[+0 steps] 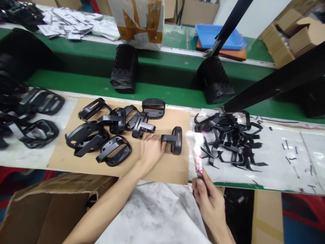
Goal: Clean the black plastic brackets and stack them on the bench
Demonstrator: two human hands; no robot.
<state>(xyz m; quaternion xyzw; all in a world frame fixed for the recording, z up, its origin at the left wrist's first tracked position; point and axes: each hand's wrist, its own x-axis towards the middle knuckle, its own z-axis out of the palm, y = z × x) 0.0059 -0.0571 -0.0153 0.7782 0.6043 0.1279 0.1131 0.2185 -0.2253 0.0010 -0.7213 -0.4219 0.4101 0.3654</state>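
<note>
My left hand reaches over a brown cardboard sheet, its fingers closed on the strap end of a black plastic bracket with an oval slotted base. In my right hand, the fingers are wrapped round the handle of what looks like a hammer. Its head and shaft are covered in white wrapping with pink marks, and the head is blurred. Left of my left hand lie several similar black brackets, some overlapping. Right of the hammer is a tangled heap of bent black strips.
More black brackets are piled at the left. Black perforated cylinders stand on the green conveyor. Dark metal posts slant in from the right. Behind are a taped box, a blue tray and white packets.
</note>
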